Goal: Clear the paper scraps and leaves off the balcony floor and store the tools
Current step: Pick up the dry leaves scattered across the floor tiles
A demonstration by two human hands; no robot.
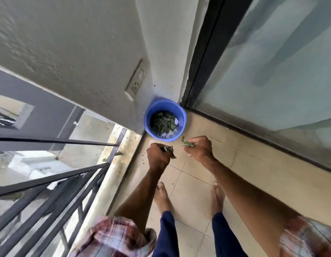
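Note:
A blue bucket [148,115] stands in the balcony corner, and dark green leaves [161,123] with a few pale paper scraps lie inside it. My left hand [158,156] is closed on a bunch of dry leaves [171,152] just in front of the bucket. A small clump of green leaves [187,143] sticks out of my right hand [200,148], which is also closed, a little to the right of the bucket's rim. Both hands hover above the beige tiled floor [253,175]. No tools are in view.
A dark metal railing [71,175] and low kerb run along the left. A glass sliding door with a dark frame [203,58] bounds the right side. A wall socket [135,81] sits above the bucket. My bare feet [161,195] stand on the tiles.

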